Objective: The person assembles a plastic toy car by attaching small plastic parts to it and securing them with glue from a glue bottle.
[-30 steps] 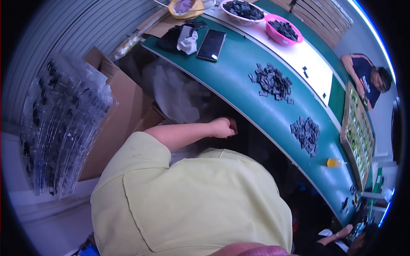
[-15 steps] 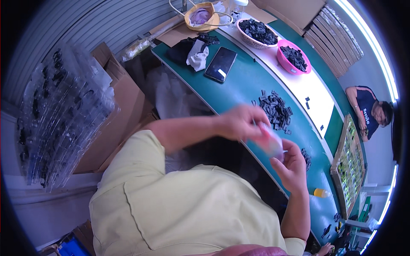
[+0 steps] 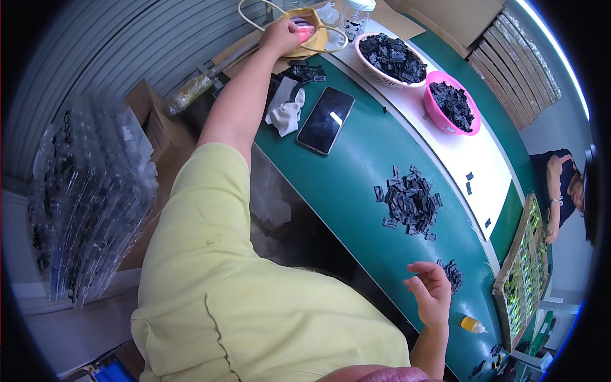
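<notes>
My left hand (image 3: 280, 38) is stretched out to the far left, at the mouth of a yellow bag (image 3: 312, 48) with pale loop handles. Its fingers are closed on a small pink-red thing (image 3: 305, 32), partly inside the bag; its exact kind does not show. Over the near right of the green table, my right hand (image 3: 433, 291) hovers with fingers loosely bent, thumb apart and nothing in it. Just beyond it lies a small pile of black parts (image 3: 452, 275). A larger heap of black clip-like pieces (image 3: 411, 202) sits mid-table.
A black phone (image 3: 326, 121) and a grey-white cloth (image 3: 286, 109) lie on the green table (image 3: 356, 172). A pale basket (image 3: 382, 75) and pink basin (image 3: 445, 121) hold black pieces. A yellow bottle (image 3: 472, 325) lies at right, near a framed tray (image 3: 519, 274). Another person (image 3: 557, 184) is beyond.
My left hand has carried the pink-red thing away from my right hand to the yellow bag. My right hand has let go of it and moved lower, its fingers now apart.
</notes>
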{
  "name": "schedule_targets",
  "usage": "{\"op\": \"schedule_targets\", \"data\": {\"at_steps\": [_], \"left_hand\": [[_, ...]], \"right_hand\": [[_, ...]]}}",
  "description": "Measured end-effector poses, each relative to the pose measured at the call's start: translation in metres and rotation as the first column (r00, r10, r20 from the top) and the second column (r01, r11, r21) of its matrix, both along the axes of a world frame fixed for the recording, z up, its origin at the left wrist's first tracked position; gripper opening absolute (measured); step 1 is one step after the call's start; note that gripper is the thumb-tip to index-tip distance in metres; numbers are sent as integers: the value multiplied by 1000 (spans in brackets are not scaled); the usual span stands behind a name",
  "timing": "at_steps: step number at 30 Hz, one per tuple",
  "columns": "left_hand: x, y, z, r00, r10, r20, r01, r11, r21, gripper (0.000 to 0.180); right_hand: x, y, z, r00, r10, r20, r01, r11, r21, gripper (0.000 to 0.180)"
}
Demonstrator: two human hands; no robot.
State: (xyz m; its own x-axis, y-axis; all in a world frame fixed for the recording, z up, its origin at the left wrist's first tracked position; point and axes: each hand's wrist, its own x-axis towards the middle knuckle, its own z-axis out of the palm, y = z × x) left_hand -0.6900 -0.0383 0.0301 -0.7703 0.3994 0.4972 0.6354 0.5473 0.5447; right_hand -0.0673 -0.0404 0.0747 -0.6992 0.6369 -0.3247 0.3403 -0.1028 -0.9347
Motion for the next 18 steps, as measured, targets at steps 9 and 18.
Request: {"op": "schedule_targets", "data": {"at_steps": [9,18], "left_hand": [[49,-2,-6,946,245,-212,-282,945,-166,108],[-105,27,53,837,-405,368,-65,594,802,16]], "right_hand": [[11,14,-8,993,-115,29,117,989,-95,26],[14,22,-14,988,-153,27,155,977,-146,22]]}}
